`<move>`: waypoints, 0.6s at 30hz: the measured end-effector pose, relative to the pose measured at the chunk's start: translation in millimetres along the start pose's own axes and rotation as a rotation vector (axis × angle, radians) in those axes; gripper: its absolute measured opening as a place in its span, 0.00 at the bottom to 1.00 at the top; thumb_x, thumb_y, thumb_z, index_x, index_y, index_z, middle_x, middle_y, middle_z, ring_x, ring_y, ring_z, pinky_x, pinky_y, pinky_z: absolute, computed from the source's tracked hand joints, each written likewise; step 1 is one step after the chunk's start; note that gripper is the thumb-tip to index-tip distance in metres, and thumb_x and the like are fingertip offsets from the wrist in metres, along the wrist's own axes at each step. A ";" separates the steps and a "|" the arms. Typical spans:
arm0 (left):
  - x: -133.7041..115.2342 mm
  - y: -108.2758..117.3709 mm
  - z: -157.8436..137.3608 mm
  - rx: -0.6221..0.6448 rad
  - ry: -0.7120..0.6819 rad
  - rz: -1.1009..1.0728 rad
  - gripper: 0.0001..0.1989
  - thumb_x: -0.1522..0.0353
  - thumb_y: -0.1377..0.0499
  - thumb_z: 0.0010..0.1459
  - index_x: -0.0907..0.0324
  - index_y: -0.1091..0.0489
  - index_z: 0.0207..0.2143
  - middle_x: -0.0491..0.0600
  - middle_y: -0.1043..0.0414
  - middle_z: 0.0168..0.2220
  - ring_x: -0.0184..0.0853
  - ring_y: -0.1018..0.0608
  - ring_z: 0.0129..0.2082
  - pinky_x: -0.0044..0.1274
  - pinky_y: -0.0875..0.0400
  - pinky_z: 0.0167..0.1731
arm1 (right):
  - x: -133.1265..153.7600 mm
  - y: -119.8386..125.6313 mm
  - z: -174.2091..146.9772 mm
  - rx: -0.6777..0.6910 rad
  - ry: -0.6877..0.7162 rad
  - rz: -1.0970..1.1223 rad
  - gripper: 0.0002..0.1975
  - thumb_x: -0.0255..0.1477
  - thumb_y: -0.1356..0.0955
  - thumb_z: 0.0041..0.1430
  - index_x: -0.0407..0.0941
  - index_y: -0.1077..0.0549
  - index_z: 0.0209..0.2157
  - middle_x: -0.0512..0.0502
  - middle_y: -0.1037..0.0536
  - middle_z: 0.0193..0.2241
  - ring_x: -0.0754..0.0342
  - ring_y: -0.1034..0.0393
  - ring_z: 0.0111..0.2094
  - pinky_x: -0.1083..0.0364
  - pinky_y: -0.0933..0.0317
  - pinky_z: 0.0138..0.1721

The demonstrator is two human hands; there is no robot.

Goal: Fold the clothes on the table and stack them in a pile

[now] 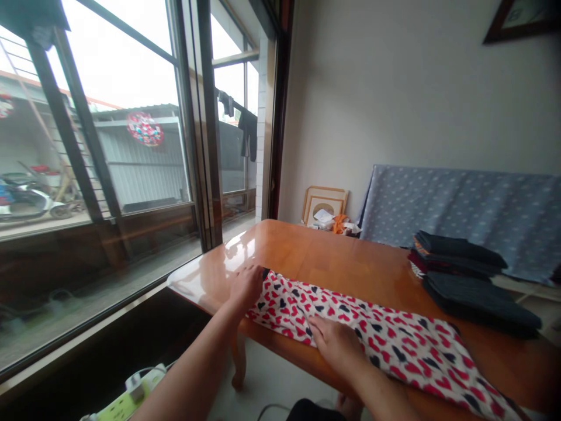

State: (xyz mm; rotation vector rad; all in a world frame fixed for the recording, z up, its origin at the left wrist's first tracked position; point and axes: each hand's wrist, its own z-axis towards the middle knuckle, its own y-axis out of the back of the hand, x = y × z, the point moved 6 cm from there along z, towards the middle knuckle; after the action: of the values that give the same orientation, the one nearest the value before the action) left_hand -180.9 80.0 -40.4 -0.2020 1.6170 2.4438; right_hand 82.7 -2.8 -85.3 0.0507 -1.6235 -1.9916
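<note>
A long folded heart-print cloth (394,339), white with red and black hearts, lies along the near edge of the wooden table (333,251). It looks like a garment, with a dark band at its left end. At that end my left hand (246,287) is closed on the cloth, its fingertips partly hidden. Nearer the middle, my right hand (337,345) pinches the fabric between thumb and fingers, and a small crease shows by the fingertips. The far right end of the cloth reaches toward the table's near right corner.
Folded dark clothes (460,251) are stacked at the table's right, with another dark folded garment (480,301) in front. Behind stands something draped in a blue patterned cover (438,199). A large window (131,146) is on the left. A power strip (131,397) sits low at left.
</note>
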 end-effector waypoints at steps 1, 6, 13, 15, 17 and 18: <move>-7.9 -5.7 6.1 0.015 -0.040 -0.005 0.16 0.65 0.53 0.68 0.53 0.28 0.49 0.52 0.24 0.50 0.40 0.26 0.51 0.30 0.37 0.51 | -0.4 -1.0 -0.8 -0.004 -0.002 -0.002 0.18 0.34 0.41 0.69 0.56 0.24 0.52 0.48 0.17 0.44 0.49 0.23 0.44 0.54 0.36 0.45; -17.1 -38.8 12.9 0.097 -0.117 -0.008 0.19 0.64 0.54 0.69 0.51 0.31 0.57 0.51 0.31 0.61 0.43 0.36 0.64 0.41 0.52 0.65 | -3.7 -1.9 -3.7 -0.002 -0.019 0.038 0.19 0.32 0.40 0.67 0.56 0.25 0.54 0.48 0.19 0.47 0.49 0.23 0.46 0.53 0.35 0.47; 15.2 -53.9 12.6 0.192 0.040 0.078 0.24 0.60 0.55 0.68 0.56 0.36 0.61 0.57 0.42 0.67 0.54 0.43 0.67 0.60 0.60 0.60 | -8.1 2.7 -6.2 0.019 -0.066 0.214 0.19 0.34 0.37 0.64 0.52 0.25 0.54 0.46 0.21 0.51 0.46 0.26 0.51 0.50 0.36 0.52; 10.6 -50.7 16.2 0.189 0.024 0.102 0.23 0.61 0.55 0.68 0.56 0.36 0.61 0.57 0.41 0.67 0.51 0.43 0.68 0.58 0.59 0.62 | -15.4 13.2 -2.9 0.002 -0.076 0.320 0.18 0.38 0.38 0.66 0.51 0.23 0.51 0.46 0.19 0.47 0.47 0.24 0.48 0.52 0.34 0.49; 2.3 -49.2 18.5 0.171 -0.024 0.120 0.23 0.62 0.56 0.68 0.57 0.37 0.61 0.58 0.41 0.67 0.47 0.44 0.69 0.53 0.60 0.64 | -31.8 30.4 1.9 -0.096 -0.106 0.351 0.20 0.41 0.41 0.68 0.50 0.22 0.49 0.45 0.18 0.45 0.48 0.24 0.46 0.53 0.33 0.47; -1.3 -50.1 18.5 0.169 -0.047 0.121 0.23 0.63 0.56 0.69 0.58 0.38 0.62 0.58 0.42 0.67 0.46 0.44 0.69 0.50 0.60 0.65 | -43.3 39.8 3.8 -0.166 -0.128 0.316 0.22 0.42 0.43 0.69 0.49 0.23 0.50 0.44 0.19 0.46 0.48 0.25 0.47 0.52 0.34 0.49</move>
State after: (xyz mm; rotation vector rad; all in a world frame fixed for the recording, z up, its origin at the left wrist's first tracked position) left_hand -167.4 115.9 -77.7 -0.0205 1.8536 2.3611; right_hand 133.4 15.6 -61.6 -0.3797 -1.4324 -1.9033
